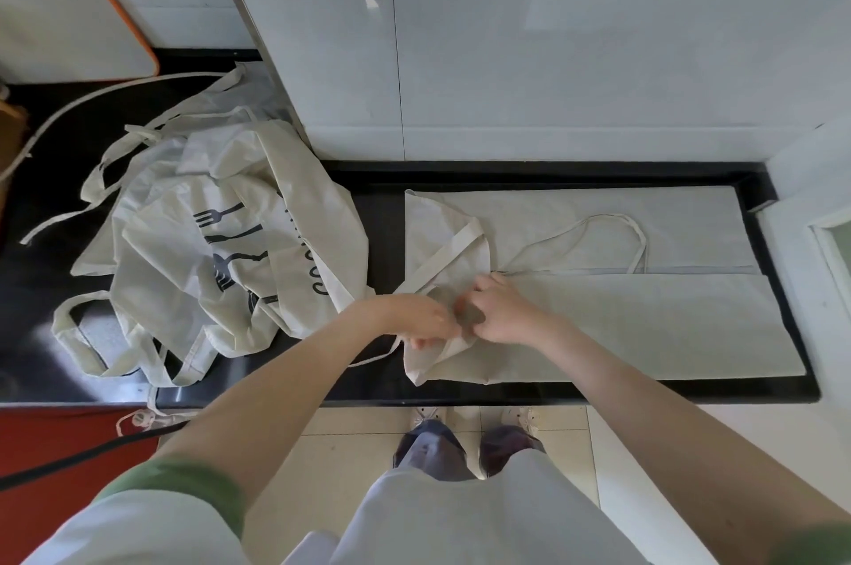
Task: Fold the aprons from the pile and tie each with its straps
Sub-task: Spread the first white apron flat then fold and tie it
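Standing at a black counter [382, 214], a person works on one apron [644, 320]. The apron lies long and flat, folded over, from the middle of the counter out toward 3 o'clock. Both hands meet at its left end.

The left hand [421, 320] has its fingers curled down and pinches the cloth at the near corner. The right hand [502, 311] sits just beside it, at 3 o'clock from it, with fingers bent in, holding a bunch of the same cloth. The two hands almost touch.

A wide strap [453, 249] runs from the hands up toward 1 o'clock across the apron. A thin strap [612, 219] makes a loop on the apron, at 2 o'clock from the hands.

The pile [207, 251] of other aprons lies in a heap at 9 o'clock from the hands, with straps spread around it. One has dark forks printed on it.

A white wall [552, 58] stands at 12 o'clock behind the counter. White shoes [433, 417] show at 6 o'clock on the floor.
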Motion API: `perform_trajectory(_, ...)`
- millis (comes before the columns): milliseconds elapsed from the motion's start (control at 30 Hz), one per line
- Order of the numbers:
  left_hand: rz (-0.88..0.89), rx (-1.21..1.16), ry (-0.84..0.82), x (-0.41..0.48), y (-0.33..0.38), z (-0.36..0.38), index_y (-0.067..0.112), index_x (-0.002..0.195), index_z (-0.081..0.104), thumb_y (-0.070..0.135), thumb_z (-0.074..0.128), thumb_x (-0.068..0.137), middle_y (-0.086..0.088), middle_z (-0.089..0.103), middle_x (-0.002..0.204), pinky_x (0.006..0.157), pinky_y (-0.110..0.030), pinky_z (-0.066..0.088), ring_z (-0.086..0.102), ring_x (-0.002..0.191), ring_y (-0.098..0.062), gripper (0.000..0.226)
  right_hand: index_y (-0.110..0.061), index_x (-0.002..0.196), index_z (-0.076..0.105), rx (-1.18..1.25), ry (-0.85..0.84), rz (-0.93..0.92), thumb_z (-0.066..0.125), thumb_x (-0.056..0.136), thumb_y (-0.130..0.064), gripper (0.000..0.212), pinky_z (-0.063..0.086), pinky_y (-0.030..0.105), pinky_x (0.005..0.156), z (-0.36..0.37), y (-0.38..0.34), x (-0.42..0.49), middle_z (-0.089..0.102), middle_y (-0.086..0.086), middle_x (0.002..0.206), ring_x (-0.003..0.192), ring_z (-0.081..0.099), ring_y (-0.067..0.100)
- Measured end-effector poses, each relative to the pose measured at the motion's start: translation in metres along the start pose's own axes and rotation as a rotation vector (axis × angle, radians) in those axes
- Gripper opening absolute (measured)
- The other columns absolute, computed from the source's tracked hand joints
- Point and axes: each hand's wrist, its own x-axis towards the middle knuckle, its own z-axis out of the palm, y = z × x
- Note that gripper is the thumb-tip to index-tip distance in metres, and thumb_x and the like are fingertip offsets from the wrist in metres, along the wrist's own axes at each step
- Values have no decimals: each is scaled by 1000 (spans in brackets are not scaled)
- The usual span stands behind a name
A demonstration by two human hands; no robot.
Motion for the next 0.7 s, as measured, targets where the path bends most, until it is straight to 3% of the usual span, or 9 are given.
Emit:
perform_trajectory(100, 108, 9, 306, 6, -11, 2, 14, 108, 59, 12, 42, 98, 0, 57, 105, 80, -22, 37, 54, 99, -19, 20, -20, 131, 50, 103, -96, -52, 68, 83, -29, 52, 37, 37, 104, 9, -10, 0, 53, 0, 121, 119, 44, 22)
perform_trajectory(167, 132, 48, 336, 9, -17, 4, 16, 117, 55, 4, 45, 93, 2, 51, 115, 86, -25, 40, 51, 109, -20, 29, -22, 136, 43, 308, -185, -15, 74, 81, -30, 64, 44, 36, 97, 9, -13, -3, 58, -1, 116, 108, 53, 18)
perform_trajectory(233, 153, 169, 326, 11, -23, 9, 16, 133, 47, 14, 50, 92, -2, 44, 135, 104, -33, 36, 41, 128, -24, 41, -25, 128, 49, 284, -239, -16, 75, 80, -28, 54, 43, 29, 88, 10, -11, -5, 58, -3, 110, 101, 53, 16)
perform_trajectory(300, 144, 292, 272, 12, -30, 17, 18, 150, 24, 42, 54, 92, -1, 21, 155, 119, -41, 15, 14, 145, -24, 70, -26, 97, 55, 109, -162, -100, 70, 83, -25, 20, 36, 25, 82, 11, -10, -6, 56, -7, 89, 89, 51, 15)
perform_trajectory(333, 133, 333, 227, 12, -33, 20, 21, 154, 10, 56, 54, 89, 1, 5, 160, 120, -45, 6, 0, 148, -22, 86, -27, 94, 55, 62, -93, -139, 66, 86, -25, 13, 33, 27, 87, 11, -9, -9, 56, -7, 86, 87, 50, 15)
perform_trajectory(400, 96, 396, 156, 16, -41, 26, 24, 153, -15, 69, 53, 83, 4, -22, 159, 119, -49, -6, -23, 146, -19, 108, -26, 118, 52, 74, 36, -201, 61, 92, -25, 27, 28, 30, 97, 11, -9, -15, 55, -9, 100, 99, 47, 13)
perform_trajectory(467, 73, 433, 146, 19, -45, 30, 22, 148, -28, 71, 56, 80, 3, -37, 153, 118, -50, -10, -34, 140, -17, 118, -25, 135, 41, 86, 130, -243, 58, 95, -22, 43, 25, 26, 98, 10, -5, -22, 45, -13, 106, 103, 37, 7)
perform_trajectory(600, 41, 481, 189, 25, -48, 34, 22, 143, -36, 73, 62, 72, 0, -43, 149, 118, -49, -12, -39, 137, -18, 131, -17, 123, 59, -157, 211, -462, 59, 93, -15, 30, 30, 35, 102, 19, 10, -30, 53, -3, 111, 106, 29, 10)
perform_trajectory(700, 28, 545, 214, 27, -48, 36, 19, 142, -37, 72, 65, 71, -2, -43, 150, 118, -47, -13, -38, 138, -21, 135, -18, 127, 54, -140, 124, -387, 54, 94, -10, 34, 28, 29, 104, 26, 21, -32, 53, -1, 122, 115, 34, 14)
